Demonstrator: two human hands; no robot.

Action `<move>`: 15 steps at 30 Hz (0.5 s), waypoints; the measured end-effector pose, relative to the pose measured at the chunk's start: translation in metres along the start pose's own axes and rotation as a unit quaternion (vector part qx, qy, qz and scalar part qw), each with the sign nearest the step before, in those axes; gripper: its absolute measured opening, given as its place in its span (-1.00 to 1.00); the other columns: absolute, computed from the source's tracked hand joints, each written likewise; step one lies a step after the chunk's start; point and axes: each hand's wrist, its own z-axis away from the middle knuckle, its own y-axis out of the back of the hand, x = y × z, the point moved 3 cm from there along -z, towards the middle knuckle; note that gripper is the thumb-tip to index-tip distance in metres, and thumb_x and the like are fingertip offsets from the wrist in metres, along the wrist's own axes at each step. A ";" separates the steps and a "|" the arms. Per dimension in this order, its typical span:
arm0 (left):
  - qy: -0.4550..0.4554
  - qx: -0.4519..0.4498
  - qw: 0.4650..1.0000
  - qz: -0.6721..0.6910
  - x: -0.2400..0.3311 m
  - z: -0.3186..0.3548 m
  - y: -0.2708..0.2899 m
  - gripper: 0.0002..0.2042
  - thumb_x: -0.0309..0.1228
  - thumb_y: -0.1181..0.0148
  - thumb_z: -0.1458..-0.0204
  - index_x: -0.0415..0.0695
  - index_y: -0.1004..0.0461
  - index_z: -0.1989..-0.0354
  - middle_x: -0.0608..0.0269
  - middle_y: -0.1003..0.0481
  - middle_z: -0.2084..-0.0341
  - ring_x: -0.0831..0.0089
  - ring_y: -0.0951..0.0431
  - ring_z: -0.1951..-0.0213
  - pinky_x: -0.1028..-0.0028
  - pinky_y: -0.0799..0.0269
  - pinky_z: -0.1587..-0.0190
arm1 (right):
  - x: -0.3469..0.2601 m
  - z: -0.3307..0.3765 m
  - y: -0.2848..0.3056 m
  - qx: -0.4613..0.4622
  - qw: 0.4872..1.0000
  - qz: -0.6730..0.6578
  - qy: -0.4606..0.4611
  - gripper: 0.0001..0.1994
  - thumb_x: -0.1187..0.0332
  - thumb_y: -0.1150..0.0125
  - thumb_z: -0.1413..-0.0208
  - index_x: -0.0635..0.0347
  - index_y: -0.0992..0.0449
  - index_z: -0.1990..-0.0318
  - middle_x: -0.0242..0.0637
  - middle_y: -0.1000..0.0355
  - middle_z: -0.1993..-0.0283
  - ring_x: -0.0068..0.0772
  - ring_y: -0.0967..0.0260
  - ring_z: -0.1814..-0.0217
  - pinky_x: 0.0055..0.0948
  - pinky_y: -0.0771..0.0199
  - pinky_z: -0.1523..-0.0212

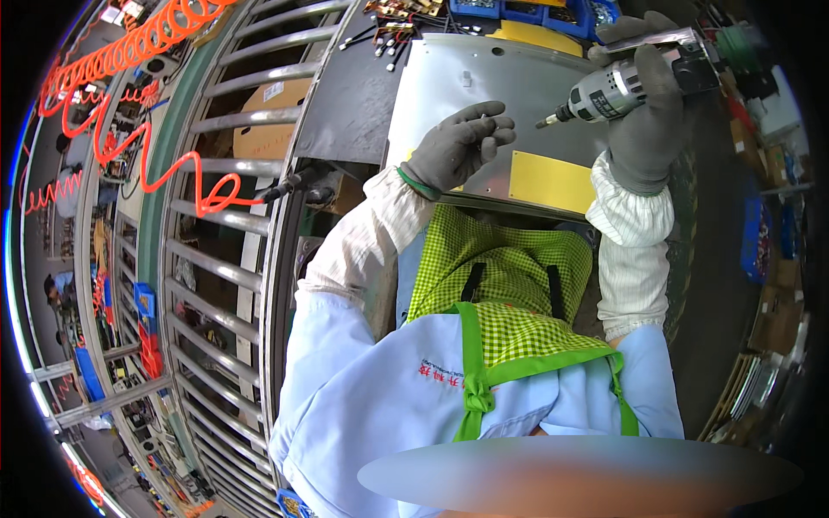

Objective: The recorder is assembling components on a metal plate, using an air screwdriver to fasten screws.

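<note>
My right hand (pixel 646 142), in a grey glove, is wrapped around a grey and black power screwdriver (pixel 604 95). Its bit points left, above a silver sheet-metal panel (pixel 449 78) and towards my other hand. Also grey-gloved, my left hand (pixel 458 147) hovers over the near left part of the panel, its fingers curled together. Whatever they may hold is too small to make out. A yellow rectangular plate (pixel 548 181) lies on the panel's near edge, between my hands. Just beyond the screwdriver is a grey glove-like shape (pixel 635 28); I cannot tell whose it is.
A dark worktop (pixel 350 108) carries small connectors with leads (pixel 393 39) at the back. Blue parts bins (pixel 522 10) stand behind the panel. Left runs a metal roller conveyor (pixel 216 268), with an orange coiled hose (pixel 147 164) across it. Shelving and cartons (pixel 777 306) line the right.
</note>
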 end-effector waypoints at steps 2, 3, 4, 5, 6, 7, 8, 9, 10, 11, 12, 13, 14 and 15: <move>-0.011 -0.008 0.999 0.038 0.000 0.005 -0.004 -0.63 -0.58 0.17 -0.26 -0.35 -0.13 -0.24 -0.05 -0.37 -0.08 0.29 -0.52 -0.02 0.61 -0.60 0.13 | 0.004 -0.002 -0.006 -0.006 1.000 0.003 -0.004 -0.64 0.36 -0.10 -0.13 0.32 -0.32 -0.05 -0.08 -0.51 0.17 -0.32 -0.51 0.29 -0.35 -0.58 0.24; -0.009 0.029 0.999 0.037 -0.002 0.008 -0.003 -0.63 -0.58 0.17 -0.26 -0.35 -0.13 -0.24 -0.05 -0.37 -0.08 0.29 -0.52 -0.02 0.61 -0.60 0.13 | 0.006 -0.002 -0.009 -0.009 1.000 0.008 -0.006 -0.64 0.35 -0.10 -0.13 0.32 -0.32 -0.05 -0.08 -0.51 0.16 -0.31 -0.51 0.29 -0.34 -0.59 0.24; 0.004 0.018 0.999 0.043 -0.003 0.011 -0.004 -0.63 -0.58 0.16 -0.26 -0.36 -0.14 -0.23 -0.04 -0.38 -0.06 0.30 -0.52 0.00 0.62 -0.60 0.14 | 0.007 -0.002 -0.012 -0.013 1.000 0.003 0.014 -0.63 0.33 -0.10 -0.13 0.32 -0.32 -0.05 -0.08 -0.50 0.14 -0.29 -0.51 0.28 -0.35 -0.58 0.23; 0.015 0.006 0.999 0.043 -0.002 0.012 -0.005 -0.63 -0.57 0.16 -0.26 -0.37 -0.14 -0.23 -0.03 -0.39 -0.04 0.31 -0.53 0.02 0.63 -0.60 0.15 | 0.007 -0.002 -0.015 -0.017 1.000 -0.006 0.017 -0.63 0.33 -0.10 -0.13 0.32 -0.32 -0.05 -0.08 -0.50 0.14 -0.29 -0.51 0.28 -0.35 -0.58 0.23; 0.017 0.005 0.999 0.028 -0.002 0.013 -0.006 -0.64 -0.56 0.15 -0.26 -0.38 -0.15 -0.22 0.01 -0.43 0.04 0.38 -0.54 0.12 0.67 -0.60 0.24 | 0.009 -0.001 -0.016 -0.006 1.000 -0.011 -0.013 -0.62 0.32 -0.11 -0.12 0.32 -0.32 -0.06 -0.07 -0.50 0.14 -0.29 -0.51 0.27 -0.35 -0.57 0.22; 0.016 0.008 1.000 -0.010 -0.002 0.013 -0.006 -0.64 -0.51 0.12 -0.28 -0.35 -0.17 -0.22 0.09 -0.46 0.12 0.51 -0.51 0.28 0.73 -0.56 0.36 | 0.012 0.000 -0.016 0.007 0.999 -0.014 -0.045 -0.61 0.32 -0.11 -0.11 0.32 -0.32 -0.06 -0.06 -0.50 0.13 -0.29 -0.51 0.27 -0.36 -0.57 0.21; 0.031 0.014 0.999 -0.026 -0.002 0.013 -0.005 -0.65 -0.47 0.11 -0.29 -0.34 -0.20 -0.21 0.14 -0.47 0.14 0.58 -0.48 0.34 0.76 -0.50 0.41 | 0.013 -0.001 -0.017 0.019 0.999 -0.008 -0.050 -0.58 0.31 -0.11 -0.10 0.32 -0.30 -0.09 -0.06 -0.50 0.13 -0.28 -0.51 0.25 -0.36 -0.56 0.20; 0.038 0.009 0.999 -0.026 -0.004 0.013 -0.005 -0.65 -0.42 0.09 -0.30 -0.32 -0.23 -0.20 0.19 -0.47 0.17 0.65 -0.44 0.41 0.79 -0.43 0.47 | 0.015 0.000 -0.018 0.019 0.998 -0.007 -0.054 -0.58 0.31 -0.11 -0.10 0.32 -0.30 -0.09 -0.06 -0.50 0.13 -0.28 -0.51 0.25 -0.36 -0.56 0.20; 0.037 0.015 0.999 -0.025 -0.005 0.014 -0.004 -0.65 -0.42 0.09 -0.30 -0.32 -0.23 -0.20 0.19 -0.47 0.17 0.65 -0.44 0.41 0.79 -0.43 0.47 | 0.016 0.000 -0.019 0.017 0.998 -0.010 -0.054 -0.57 0.31 -0.11 -0.10 0.32 -0.30 -0.09 -0.07 -0.50 0.14 -0.28 -0.52 0.24 -0.36 -0.56 0.19; 0.040 0.002 0.997 -0.072 -0.007 0.014 -0.004 -0.66 -0.37 0.07 -0.30 -0.30 -0.28 -0.17 0.24 -0.47 0.23 0.70 -0.41 0.44 0.81 -0.37 0.50 | 0.017 0.001 -0.019 0.014 0.998 -0.013 -0.053 -0.57 0.30 -0.11 -0.10 0.32 -0.30 -0.10 -0.07 -0.50 0.14 -0.27 -0.52 0.23 -0.35 -0.57 0.19; 0.039 -0.021 0.992 -0.117 -0.008 0.014 -0.005 -0.66 -0.31 0.06 -0.30 -0.27 -0.32 -0.14 0.30 -0.47 0.29 0.75 -0.38 0.47 0.83 -0.31 0.52 | 0.017 0.002 -0.019 0.010 0.999 -0.013 -0.052 -0.57 0.30 -0.11 -0.10 0.32 -0.30 -0.10 -0.07 -0.50 0.14 -0.27 -0.52 0.23 -0.35 -0.57 0.19; 0.040 -0.010 0.991 -0.124 -0.008 0.014 -0.004 -0.66 -0.31 0.06 -0.30 -0.27 -0.32 -0.14 0.30 -0.47 0.29 0.75 -0.38 0.47 0.83 -0.31 0.52 | 0.019 0.001 -0.019 0.014 0.998 -0.024 -0.058 -0.57 0.30 -0.11 -0.10 0.31 -0.30 -0.10 -0.07 -0.50 0.14 -0.26 -0.52 0.21 -0.35 -0.57 0.18; 0.028 -0.021 0.987 -0.155 -0.009 0.015 -0.005 -0.66 -0.27 0.05 -0.30 -0.25 -0.36 -0.10 0.35 -0.44 0.37 0.75 -0.33 0.50 0.80 -0.24 0.55 | 0.020 0.002 -0.018 0.021 0.997 -0.035 -0.065 -0.57 0.29 -0.11 -0.11 0.31 -0.30 -0.10 -0.08 -0.50 0.14 -0.26 -0.52 0.20 -0.35 -0.57 0.18; 0.020 -0.031 0.982 -0.185 -0.009 0.015 -0.006 -0.65 -0.22 0.05 -0.30 -0.24 -0.40 -0.06 0.40 -0.40 0.44 0.75 -0.28 0.54 0.76 -0.18 0.57 | 0.021 0.002 -0.017 0.026 0.997 -0.035 -0.065 -0.57 0.29 -0.11 -0.11 0.31 -0.30 -0.10 -0.08 -0.50 0.14 -0.26 -0.52 0.20 -0.35 -0.57 0.18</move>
